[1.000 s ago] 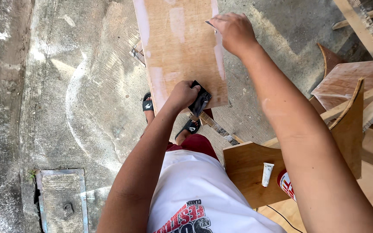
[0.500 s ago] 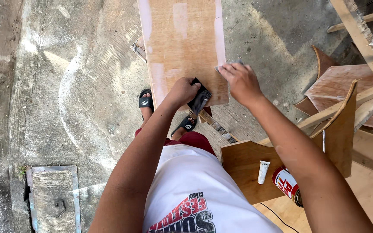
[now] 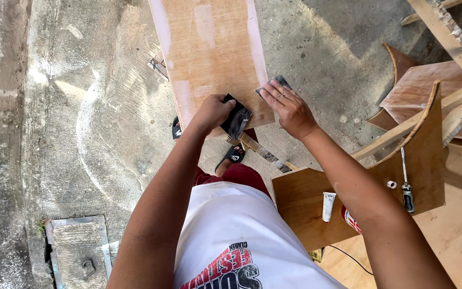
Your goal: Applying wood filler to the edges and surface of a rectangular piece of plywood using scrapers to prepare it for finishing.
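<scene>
The left hand (image 3: 213, 111) grips a folded dark sheet of sandpaper (image 3: 236, 121) at the near edge of a plywood board (image 3: 209, 59), fingers curled tight around it. The board runs up and away from both hands, its face tan with pale, chalky patches along the edges. The right hand (image 3: 290, 109) lies flat at the board's right near corner, fingers spread a little and pressing a second grey pad (image 3: 275, 83), which peeks out past the fingertips; the two hands are near each other, with the board's near edge between them. Just below the left hand a sandalled foot (image 3: 235, 155) shows on the concrete floor (image 3: 81, 134), and another sandal (image 3: 176, 128) sits partly under the board. Below the right forearm stands a curved plywood panel (image 3: 359, 182), and on it lie a white tube (image 3: 328, 206), a red can (image 3: 351, 219) partly hidden by the arm, and a screwdriver (image 3: 405, 184). Farther right of the right hand is a wooden frame (image 3: 445, 32) with more cut panels. Low to the left of the left arm a metal drain cover (image 3: 78, 249) is set in the floor.
</scene>
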